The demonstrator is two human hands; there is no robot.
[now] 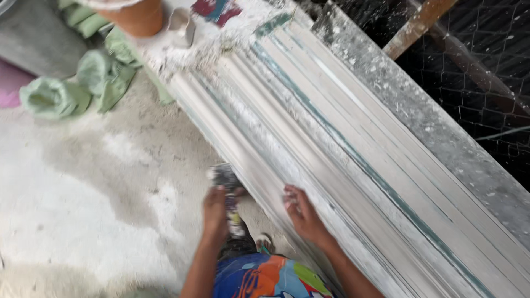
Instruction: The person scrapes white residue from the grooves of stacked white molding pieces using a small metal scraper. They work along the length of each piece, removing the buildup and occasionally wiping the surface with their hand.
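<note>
Plaster-white moulding strips (331, 143), stacked slantwise on the dusty bench (419, 116): I log my right hand (302, 212) spread flat on the near edge, apparently steadying it, my left hand (216, 212) clenched around a grimy brush (227, 187) held against that edge.

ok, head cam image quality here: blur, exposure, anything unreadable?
Head view: overall soft with motion smear; the tool in the left hand is too blurred to identify. The right hand on the white moulding strips reads slightly clearer. Dusty floor nearly washed out; wire mesh corner dark. Flat daylight, no hard shadows.
</note>
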